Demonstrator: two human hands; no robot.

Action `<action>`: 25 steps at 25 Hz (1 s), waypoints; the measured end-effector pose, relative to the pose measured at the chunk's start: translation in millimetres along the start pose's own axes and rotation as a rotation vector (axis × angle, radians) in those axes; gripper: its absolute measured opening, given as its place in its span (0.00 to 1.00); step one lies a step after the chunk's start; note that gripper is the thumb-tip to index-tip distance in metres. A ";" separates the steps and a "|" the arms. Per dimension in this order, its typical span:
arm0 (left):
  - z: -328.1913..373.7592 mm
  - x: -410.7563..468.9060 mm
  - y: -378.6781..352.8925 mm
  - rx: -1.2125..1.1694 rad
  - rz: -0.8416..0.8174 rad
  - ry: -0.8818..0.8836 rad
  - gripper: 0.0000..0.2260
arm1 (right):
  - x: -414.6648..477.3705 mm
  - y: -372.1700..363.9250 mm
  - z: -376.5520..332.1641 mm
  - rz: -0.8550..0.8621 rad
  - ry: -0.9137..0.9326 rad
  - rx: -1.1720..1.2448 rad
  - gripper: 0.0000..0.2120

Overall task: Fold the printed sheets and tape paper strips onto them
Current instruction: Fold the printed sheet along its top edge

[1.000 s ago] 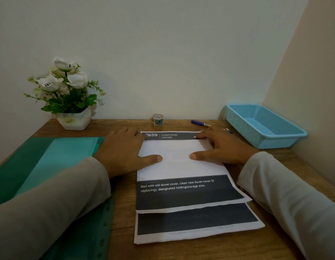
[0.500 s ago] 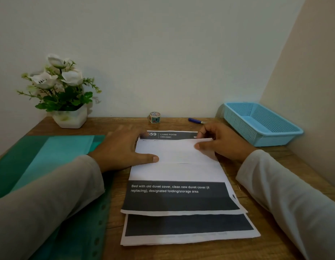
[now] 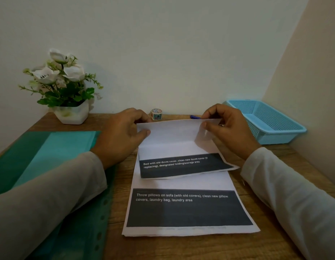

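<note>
On a grained wooden table [image 3: 181,248], a thin, creased printed sheet [image 3: 174,145] with a dark text band is lifted at its far edge, its near edge resting on a flat stack of similar sheets [image 3: 185,209]. The left hand [image 3: 121,134] pinches the sheet's far left corner and the right hand [image 3: 226,128] pinches the far right corner, thumbs on top. Behind stand a small patterned tape roll [image 3: 156,114], a perforated blue plastic basket [image 3: 266,121] and a white potted plant [image 3: 67,89]; a glossy green folder [image 3: 50,152] lies left.
</note>
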State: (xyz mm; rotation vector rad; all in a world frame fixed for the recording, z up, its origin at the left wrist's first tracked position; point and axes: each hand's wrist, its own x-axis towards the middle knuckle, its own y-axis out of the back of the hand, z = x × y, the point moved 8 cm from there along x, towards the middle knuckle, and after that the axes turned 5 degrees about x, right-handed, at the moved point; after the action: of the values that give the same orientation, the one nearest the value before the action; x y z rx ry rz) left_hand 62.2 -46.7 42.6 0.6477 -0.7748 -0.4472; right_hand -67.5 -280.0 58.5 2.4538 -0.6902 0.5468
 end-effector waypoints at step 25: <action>-7.5 -23.5 -61.9 0.651 -0.643 -0.022 0.30 | -34.7 -98.4 13.1 -0.587 -0.056 -0.838 0.27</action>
State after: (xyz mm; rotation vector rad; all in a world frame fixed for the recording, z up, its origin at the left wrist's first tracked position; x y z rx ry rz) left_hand 44.5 -74.7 -15.2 1.5216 -0.7204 -0.7945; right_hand -35.6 -203.4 -6.1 1.7364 -0.1275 -0.0562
